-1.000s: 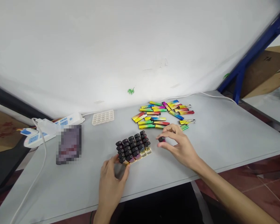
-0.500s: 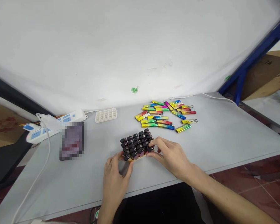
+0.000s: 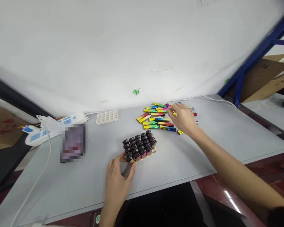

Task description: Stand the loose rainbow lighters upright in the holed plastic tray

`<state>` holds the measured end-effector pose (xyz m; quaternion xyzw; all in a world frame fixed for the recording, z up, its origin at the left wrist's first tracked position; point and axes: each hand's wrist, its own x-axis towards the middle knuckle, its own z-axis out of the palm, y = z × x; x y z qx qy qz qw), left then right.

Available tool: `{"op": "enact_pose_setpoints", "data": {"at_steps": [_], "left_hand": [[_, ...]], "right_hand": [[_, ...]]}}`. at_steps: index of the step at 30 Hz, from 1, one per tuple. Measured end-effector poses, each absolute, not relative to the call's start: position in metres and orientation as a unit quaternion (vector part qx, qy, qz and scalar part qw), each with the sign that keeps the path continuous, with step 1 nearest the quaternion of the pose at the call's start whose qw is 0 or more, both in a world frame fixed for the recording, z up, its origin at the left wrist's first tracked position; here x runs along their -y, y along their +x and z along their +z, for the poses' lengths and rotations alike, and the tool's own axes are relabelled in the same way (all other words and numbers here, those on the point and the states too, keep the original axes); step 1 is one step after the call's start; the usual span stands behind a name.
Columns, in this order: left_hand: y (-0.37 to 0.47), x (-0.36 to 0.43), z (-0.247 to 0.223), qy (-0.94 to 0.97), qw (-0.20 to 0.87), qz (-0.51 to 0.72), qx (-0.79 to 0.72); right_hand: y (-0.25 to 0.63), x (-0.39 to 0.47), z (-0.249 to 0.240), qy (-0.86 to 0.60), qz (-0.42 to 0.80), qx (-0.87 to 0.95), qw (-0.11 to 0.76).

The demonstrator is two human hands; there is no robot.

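Head view. The left hand (image 3: 118, 179) rests on the grey table (image 3: 215, 148) at the near-left corner of the filled tray (image 3: 140, 147). Its thumb and fingers touch that corner and curl loosely against it; nothing is lifted or enclosed. The filled tray lies near the front-centre of the table and carries upright black-capped pieces packed in close rows, with coloured bodies showing along the near edge.

The right hand (image 3: 182, 118) reaches across the table to the pile of rainbow-coloured sticks (image 3: 157, 118), which lies beyond and to the right of the filled tray, well apart from it. The fingertips are gathered over the right part of the pile and touch the sticks there. The fingers appear to pinch one stick, but motion blur and the hand's own cover make the hold impossible to confirm.

An empty tray (image 3: 107, 117), pale and cellular, lies flat near the back edge, left of the pile. A white power strip (image 3: 59, 124) with blue sockets sits at the far left, its white cable (image 3: 35, 183) trailing toward the near edge. A blurred dark object (image 3: 73, 143) lies just beside the strip.
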<state>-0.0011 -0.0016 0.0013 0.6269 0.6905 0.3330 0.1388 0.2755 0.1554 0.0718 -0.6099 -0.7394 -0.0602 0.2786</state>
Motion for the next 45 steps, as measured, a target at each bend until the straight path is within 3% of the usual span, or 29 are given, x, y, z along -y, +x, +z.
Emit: {"op": "enact_pose_setpoints", "data": {"at_steps": [5, 11, 15, 21, 29, 38, 45], "left_hand": [[-0.001, 0.001, 0.001, 0.628, 0.135, 0.345, -0.685], [-0.002, 0.001, 0.000, 0.627, 0.128, 0.334, -0.692], [-0.004, 0.001, -0.001, 0.634, 0.120, 0.335, -0.687], [-0.003, 0.001, 0.002, 0.616, 0.136, 0.329, -0.702], [-0.002, 0.001, 0.003, 0.616, 0.145, 0.330, -0.701], [-0.003, 0.000, 0.002, 0.618, 0.139, 0.318, -0.705], [-0.002, -0.001, 0.005, 0.603, 0.148, 0.311, -0.720]], "right_hand": [[0.303, -0.232, 0.065, -0.659, -0.064, 0.744, 0.091], [0.318, -0.291, 0.070, -0.615, 0.032, 0.787, -0.042], [0.326, -0.312, 0.075, -0.585, 0.117, 0.798, -0.085], [0.325, -0.317, 0.084, -0.558, 0.127, 0.811, -0.121], [0.329, -0.315, 0.074, -0.574, 0.205, 0.793, 0.012], [0.338, -0.261, 0.076, -0.604, 0.265, 0.670, 0.341], [0.304, -0.190, 0.060, -0.449, 0.452, 0.596, 0.490]]}}
